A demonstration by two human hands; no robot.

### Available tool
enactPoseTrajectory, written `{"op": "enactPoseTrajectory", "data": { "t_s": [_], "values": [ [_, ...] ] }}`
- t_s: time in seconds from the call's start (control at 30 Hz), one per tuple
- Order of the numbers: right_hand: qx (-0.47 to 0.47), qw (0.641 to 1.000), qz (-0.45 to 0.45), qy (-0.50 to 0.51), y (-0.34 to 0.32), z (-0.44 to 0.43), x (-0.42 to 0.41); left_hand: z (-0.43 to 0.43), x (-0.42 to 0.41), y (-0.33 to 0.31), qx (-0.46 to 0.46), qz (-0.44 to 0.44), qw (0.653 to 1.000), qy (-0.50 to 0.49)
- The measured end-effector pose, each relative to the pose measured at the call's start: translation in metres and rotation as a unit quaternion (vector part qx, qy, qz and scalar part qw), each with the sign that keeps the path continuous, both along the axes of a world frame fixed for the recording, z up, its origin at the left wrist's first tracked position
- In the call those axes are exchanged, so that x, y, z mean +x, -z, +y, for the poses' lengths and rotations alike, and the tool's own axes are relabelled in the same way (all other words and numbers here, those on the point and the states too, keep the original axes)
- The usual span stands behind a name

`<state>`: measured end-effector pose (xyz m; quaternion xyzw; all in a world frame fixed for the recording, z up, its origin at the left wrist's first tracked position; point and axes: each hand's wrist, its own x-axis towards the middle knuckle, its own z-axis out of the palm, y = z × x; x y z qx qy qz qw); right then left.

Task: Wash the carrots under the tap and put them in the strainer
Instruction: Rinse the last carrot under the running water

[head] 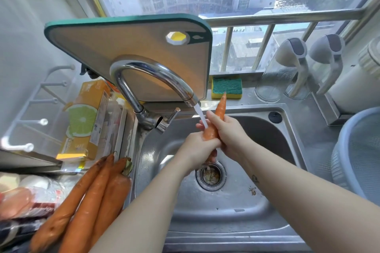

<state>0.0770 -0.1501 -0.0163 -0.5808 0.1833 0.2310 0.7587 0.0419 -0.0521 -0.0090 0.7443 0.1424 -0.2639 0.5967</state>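
Three long, soil-marked orange carrots [88, 197] are seen lying on the near left counter, just beside the stainless steel sink [236, 207]; most of the washing is judged not yet done. Over the basin a slim orange carrot [220, 106] is held tilted, tip pointing away, under the thin stream of water [200, 116] from the curved chrome tap [152, 80]; being wet, it could be let slip and dropped towards the open drain [210, 176] below. Its thick end is gripped by the left hand [195, 150]; its middle is wrapped by the right hand [228, 131]; only the tip and a short stretch between the hands are exposed. The round pale blue plastic mesh strainer [347, 129] is set at the right, well apart from the carrot.
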Motion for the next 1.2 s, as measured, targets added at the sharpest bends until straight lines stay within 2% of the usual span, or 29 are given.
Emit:
{"op": "enactPoseTrajectory", "data": {
  "t_s": [0.1, 0.17, 0.23, 0.3, 0.37, 0.4, 0.47, 0.5, 0.57, 0.67, 0.77, 0.8, 0.97, 1.03, 1.2],
  "values": [
    [0.099, 0.994, 0.021, -0.037, -0.008, 0.0, -0.008, 0.01, -0.005, -0.003, -0.183, 0.097, 0.978, -0.04],
    [0.103, 0.994, 0.031, -0.036, -0.007, 0.001, -0.015, 0.011, -0.01, -0.005, -0.22, 0.137, 0.964, -0.062],
    [0.058, 0.997, 0.02, -0.055, -0.002, 0.002, -0.024, 0.009, -0.015, -0.003, -0.224, 0.167, 0.953, -0.114],
    [0.012, 0.997, -0.01, -0.081, 0.005, 0.004, -0.032, 0.006, -0.02, -0.002, -0.203, 0.182, 0.949, -0.157],
    [-0.016, 0.998, -0.025, -0.059, 0.011, 0.007, -0.037, 0.001, -0.026, -0.003, -0.162, 0.181, 0.957, -0.161],
    [-0.044, 0.998, -0.029, -0.033, 0.014, 0.008, -0.038, -0.001, -0.028, -0.004, -0.105, 0.163, 0.97, -0.144],
    [-0.134, 0.99, -0.048, 0.006, 0.023, 0.011, -0.034, -0.005, -0.033, -0.005, 0.068, 0.094, 0.991, -0.064],
    [-0.179, 0.982, -0.055, 0.01, 0.028, 0.012, -0.031, -0.005, -0.035, -0.005, 0.147, 0.05, 0.988, -0.017],
    [-0.227, 0.972, -0.051, -0.005, 0.035, 0.016, -0.026, -0.005, -0.039, -0.003, 0.21, -0.006, 0.977, 0.026],
    [-0.196, 0.98, -0.011, 0.014, 0.036, 0.02, -0.022, -0.003, -0.048, 0.0, 0.221, -0.018, 0.975, 0.018],
    [-0.087, 0.988, 0.095, 0.086, 0.031, 0.018, -0.019, -0.004, -0.059, 0.004, 0.228, -0.045, 0.972, 0.038],
    [-0.067, 0.988, 0.107, 0.093, 0.027, 0.016, -0.02, -0.003, -0.061, 0.004, 0.233, -0.047, 0.971, 0.04],
    [-0.1, 0.995, 0.01, 0.003, 0.031, 0.017, -0.027, 0.01, -0.058, 0.012, 0.173, 0.026, 0.984, -0.026],
    [-0.114, 0.993, -0.003, 0.004, 0.032, 0.02, -0.03, 0.01, -0.062, 0.013, 0.173, 0.027, 0.984, -0.027],
    [-0.065, 0.992, 0.07, 0.081, 0.021, 0.023, -0.024, -0.001, -0.073, 0.009, 0.211, -0.01, 0.977, 0.016]
  ]
}}
